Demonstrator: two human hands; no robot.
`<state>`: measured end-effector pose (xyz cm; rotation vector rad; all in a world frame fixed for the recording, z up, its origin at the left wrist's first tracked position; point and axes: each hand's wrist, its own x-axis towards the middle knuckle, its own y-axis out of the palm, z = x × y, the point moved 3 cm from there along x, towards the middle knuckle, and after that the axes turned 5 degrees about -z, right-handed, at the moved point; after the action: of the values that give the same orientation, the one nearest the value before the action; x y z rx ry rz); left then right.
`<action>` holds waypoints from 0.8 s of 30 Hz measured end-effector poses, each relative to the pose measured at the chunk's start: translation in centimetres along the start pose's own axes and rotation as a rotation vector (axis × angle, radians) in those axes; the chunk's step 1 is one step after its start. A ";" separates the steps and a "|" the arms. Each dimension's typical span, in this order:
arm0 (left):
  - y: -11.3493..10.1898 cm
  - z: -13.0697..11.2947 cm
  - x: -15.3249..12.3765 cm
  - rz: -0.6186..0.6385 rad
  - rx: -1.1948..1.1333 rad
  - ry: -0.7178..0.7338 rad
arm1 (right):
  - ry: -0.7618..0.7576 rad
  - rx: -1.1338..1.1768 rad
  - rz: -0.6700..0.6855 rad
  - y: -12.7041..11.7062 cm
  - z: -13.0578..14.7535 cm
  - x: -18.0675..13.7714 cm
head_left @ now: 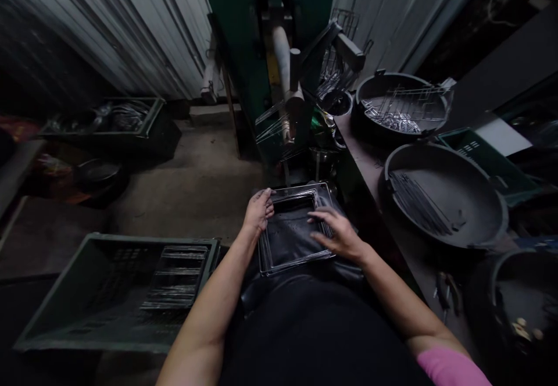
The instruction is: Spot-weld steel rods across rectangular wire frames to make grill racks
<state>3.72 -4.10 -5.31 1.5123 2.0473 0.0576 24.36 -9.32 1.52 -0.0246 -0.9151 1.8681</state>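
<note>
Several rectangular metal wire frames [290,265] lie stacked on my lap, over a black apron. My left hand [258,214] grips the upper left side of the frames, its thumb and fingers closed on the wire. Over the right side of the stack, my right hand [337,233] is held with thumb and fingers apart, slightly blurred. Nothing shows between its fingers; whether its palm touches the wires I cannot tell. Just beyond the frames stands a machine with a pale cylindrical arm [282,52], and thin wires jut out near its lower end.
A green crate [56,322] on the left holds more wire frames [178,275]. To the right, one round pan [483,200] holds thin dark rods and another pan [361,92] holds small shiny metal pieces. Pliers [447,293] lie on the bench. Another filled crate [152,115] stands farther left.
</note>
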 end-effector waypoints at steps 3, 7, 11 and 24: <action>1.6 -0.8 0.3 0.001 -0.045 0.017 | -0.046 0.009 0.249 2.1 1.4 0.0; 3.6 -2.9 0.8 0.028 -0.063 0.060 | -0.002 -0.117 0.455 3.8 1.6 -0.2; 5.1 -4.0 0.8 0.047 -0.049 0.097 | 0.038 -0.263 0.443 4.4 1.2 0.2; 5.1 -1.4 -3.8 0.007 0.501 0.444 | 0.084 -0.277 0.376 3.2 0.5 0.7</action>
<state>8.13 -5.23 -0.67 1.9420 2.5413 -0.1407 21.35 -9.71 0.25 -0.4694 -1.1642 2.0466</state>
